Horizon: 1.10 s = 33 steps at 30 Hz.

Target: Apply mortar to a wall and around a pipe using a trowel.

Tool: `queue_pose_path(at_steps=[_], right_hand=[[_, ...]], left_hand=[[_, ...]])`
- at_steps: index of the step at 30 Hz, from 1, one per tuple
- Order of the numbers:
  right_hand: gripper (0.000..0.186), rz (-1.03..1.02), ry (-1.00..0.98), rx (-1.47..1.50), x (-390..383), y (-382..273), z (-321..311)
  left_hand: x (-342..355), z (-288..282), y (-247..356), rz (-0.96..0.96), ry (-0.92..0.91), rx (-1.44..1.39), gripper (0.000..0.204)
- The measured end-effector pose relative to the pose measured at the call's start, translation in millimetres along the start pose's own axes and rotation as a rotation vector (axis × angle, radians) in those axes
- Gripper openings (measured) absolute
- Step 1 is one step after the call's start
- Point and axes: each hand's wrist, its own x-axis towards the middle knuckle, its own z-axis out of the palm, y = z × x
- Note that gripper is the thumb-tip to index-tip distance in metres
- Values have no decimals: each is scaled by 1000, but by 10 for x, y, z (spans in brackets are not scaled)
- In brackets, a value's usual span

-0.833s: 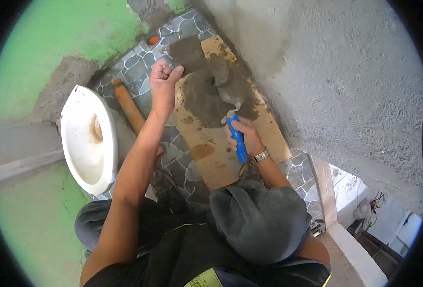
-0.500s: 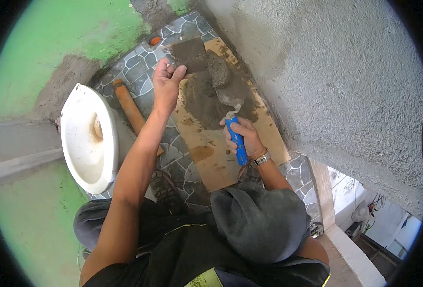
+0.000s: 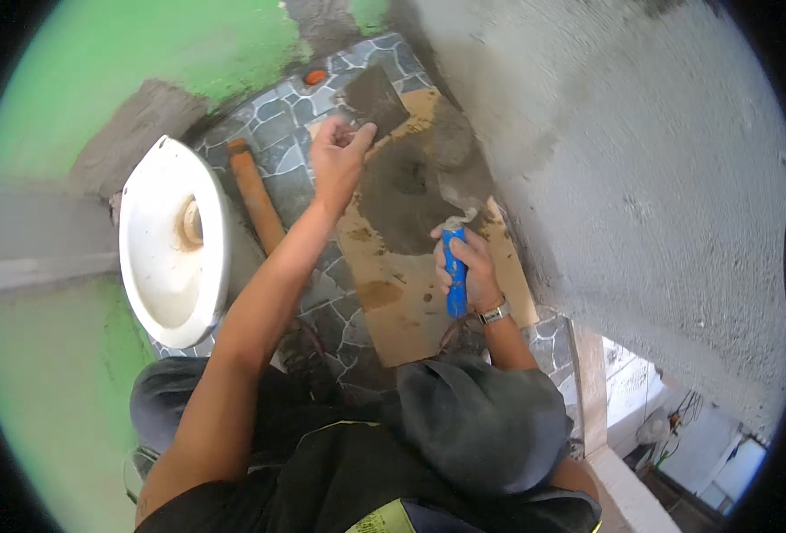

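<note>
My left hand [image 3: 340,160] pinches the corner of a flat, dark grey square tile [image 3: 375,99] between thumb and fingers. It is held tilted above the far end of a tan board [image 3: 402,324]. My right hand [image 3: 475,274] is wrapped round the blue handle of a trowel [image 3: 455,266], whose blade points away from me over the board. Wet grey mortar [image 3: 402,209] is spread on the board, and a lump of mortar [image 3: 451,142] shows at the blade's far end. Mortar hides most of the blade.
A white ceramic toilet bowl [image 3: 135,266] stands at the left, with an orange-brown pipe [image 3: 255,195] beside it. Stone-patterned tiles [image 3: 273,120] cover the floor, with an orange pipe opening [image 3: 315,77] at the far end. A rough grey wall [image 3: 642,178] rises close on the right.
The square tile has turned clockwise in my left hand. The trowel has shifted right, away from the tile, and its handle points more straight ahead. The whole view has shifted a little.
</note>
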Motion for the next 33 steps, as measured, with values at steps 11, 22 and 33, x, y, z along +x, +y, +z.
queue_pose_path(at_steps=[11, 22, 33], right_hand=[[41, 51, 26, -77, -100, 2, 34], [40, 177, 61, -201, -96, 69, -150], [39, 197, 51, -261, 43, -89, 86]], left_hand=[[1571, -1230, -1080, -543, 263, -189, 4], [2269, -1221, -1375, -548, 439, -25, 23], [2441, -1179, -1618, -477, 441, 371, 20]])
